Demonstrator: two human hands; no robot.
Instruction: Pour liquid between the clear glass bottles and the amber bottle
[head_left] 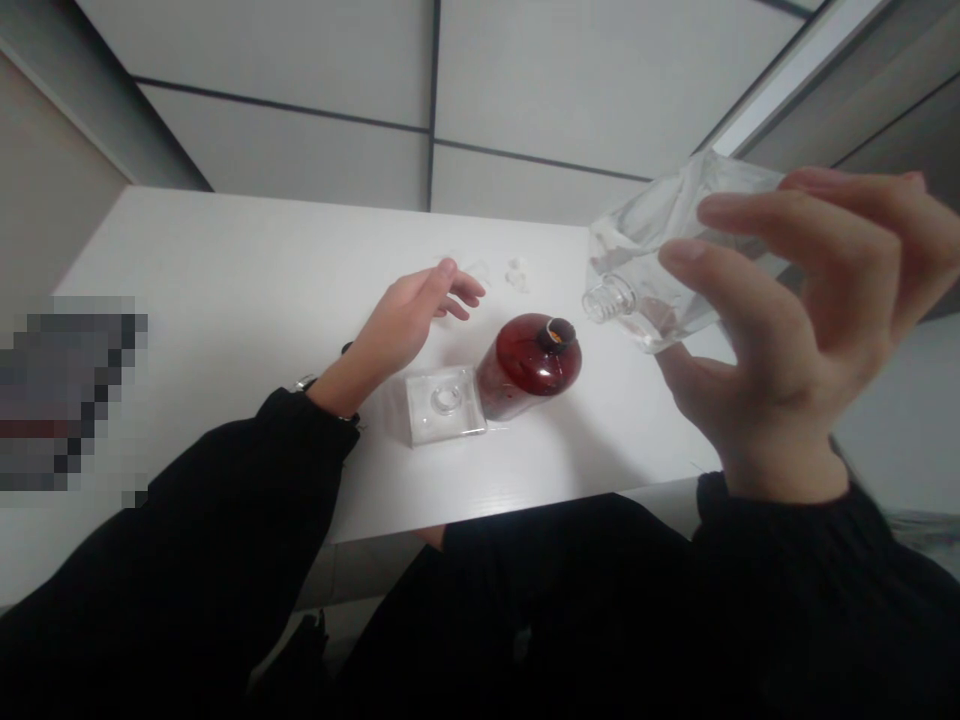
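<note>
My right hand (795, 300) grips a clear, square-sided plastic bottle (660, 230) up in the air. The bottle is tilted, and its uncapped threaded neck points left, above and to the right of a dark red-brown bottle (529, 365). That dark bottle stands uncapped on the white table, apart from the clear one. Beside it on the left is a second clear square bottle (426, 425), upright with its round mouth facing up. My left hand (412, 315) hovers behind this second bottle, fingers loosely spread and holding nothing.
The white table (247, 270) runs back to a panelled wall. Small whitish, see-through pieces (516, 274) lie behind the dark bottle; I cannot make out what they are. A blurred dark rectangle (67, 400) is at the far left. The table's front edge is close to my lap.
</note>
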